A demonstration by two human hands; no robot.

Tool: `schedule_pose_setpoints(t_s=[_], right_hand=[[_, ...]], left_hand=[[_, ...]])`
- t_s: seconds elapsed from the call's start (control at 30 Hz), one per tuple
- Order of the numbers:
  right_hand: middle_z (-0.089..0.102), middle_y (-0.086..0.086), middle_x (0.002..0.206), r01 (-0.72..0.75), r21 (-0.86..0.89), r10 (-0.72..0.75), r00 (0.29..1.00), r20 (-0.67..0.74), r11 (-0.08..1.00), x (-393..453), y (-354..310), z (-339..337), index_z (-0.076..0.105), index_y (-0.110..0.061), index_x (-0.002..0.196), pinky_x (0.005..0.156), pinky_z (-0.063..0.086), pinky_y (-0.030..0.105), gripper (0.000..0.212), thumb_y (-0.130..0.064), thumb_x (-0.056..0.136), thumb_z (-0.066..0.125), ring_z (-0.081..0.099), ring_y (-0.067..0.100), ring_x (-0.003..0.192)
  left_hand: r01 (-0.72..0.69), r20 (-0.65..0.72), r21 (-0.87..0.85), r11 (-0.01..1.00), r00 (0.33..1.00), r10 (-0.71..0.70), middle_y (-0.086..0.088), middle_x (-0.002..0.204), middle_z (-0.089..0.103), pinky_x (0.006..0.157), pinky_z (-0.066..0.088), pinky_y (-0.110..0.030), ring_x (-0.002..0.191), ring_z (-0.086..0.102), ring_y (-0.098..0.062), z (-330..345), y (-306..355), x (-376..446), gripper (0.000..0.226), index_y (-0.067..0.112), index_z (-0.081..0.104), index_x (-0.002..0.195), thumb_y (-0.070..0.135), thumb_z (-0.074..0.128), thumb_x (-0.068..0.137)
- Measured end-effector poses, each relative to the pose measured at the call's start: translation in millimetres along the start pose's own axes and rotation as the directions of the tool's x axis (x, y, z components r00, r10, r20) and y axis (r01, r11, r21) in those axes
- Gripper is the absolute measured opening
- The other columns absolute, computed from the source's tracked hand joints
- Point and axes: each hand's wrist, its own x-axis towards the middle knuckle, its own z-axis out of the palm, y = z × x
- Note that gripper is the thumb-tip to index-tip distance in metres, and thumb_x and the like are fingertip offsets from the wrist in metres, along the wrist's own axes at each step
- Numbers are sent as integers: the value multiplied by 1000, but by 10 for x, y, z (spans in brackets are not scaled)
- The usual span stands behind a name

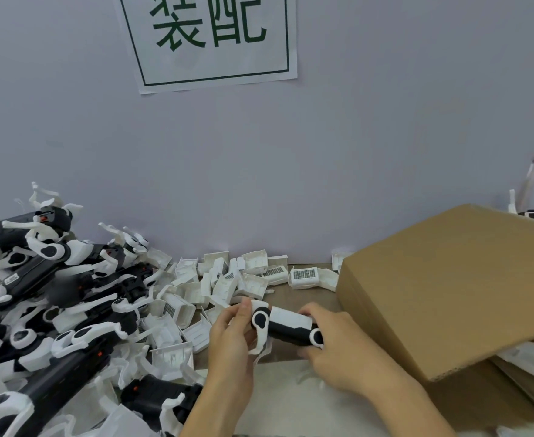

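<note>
I had the black-and-white toy body [286, 328] between my hands, its long axis running left to right. My left hand [232, 339] pinched its left end. My right hand [338, 351] curled round its right end.

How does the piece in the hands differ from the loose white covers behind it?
The held piece is black and white with round joints; the white covers are plain white, some with a gridded patch. The left hand and right hand grip the held piece above the table; the white covers lie heaped on it. Both look like moulded plastic.
</note>
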Motion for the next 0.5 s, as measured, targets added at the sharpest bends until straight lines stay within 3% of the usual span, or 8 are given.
schedule_pose_setpoints(t_s=[0.13,0.23,0.3,0.4,0.5], right_hand=[[64,-7,97,-31,88,34,999,-30,996,-12,26,-52,64,-29,99,73,51,21,20,-23,83,75,62,7,83],[66,-9,89,30,237,-14,998,-69,971,-39,-35,-57,65,-32,91,62,47,12,18,-17,84,73,59,-2,70],[68,-11,84,39,366,2,994,-111,930,-42,-84,-78,68,-28,92,58,46,11,15,-16,86,72,59,-1,65],[67,-8,72,-1,596,61,995,-79,803,-56,-163,-149,68,-20,89,53,46,19,7,-14,87,71,61,10,59],[71,7,77,-82,819,114,993,20,568,-79,-244,-226,67,-8,97,66,53,32,8,-14,92,67,66,23,69]], left_hand=[[-79,-33,211,974,996,88,-7,94,73,81,56,-48,84,68,-24,60,-29,-22,18,15,66,95,32,61,99],[-133,-9,204,970,990,137,-5,98,72,74,52,-36,85,64,-19,55,89,-52,21,16,70,108,32,64,96],[-169,105,191,967,983,151,3,110,73,82,52,-33,94,65,-15,55,210,-113,42,19,69,122,40,72,86],[-292,305,235,927,928,214,11,123,70,95,53,-39,112,68,-12,76,336,-222,75,15,60,133,52,84,72],[-373,346,211,904,893,288,20,131,63,93,53,-38,113,68,-13,198,429,-395,58,39,56,135,60,71,83]])
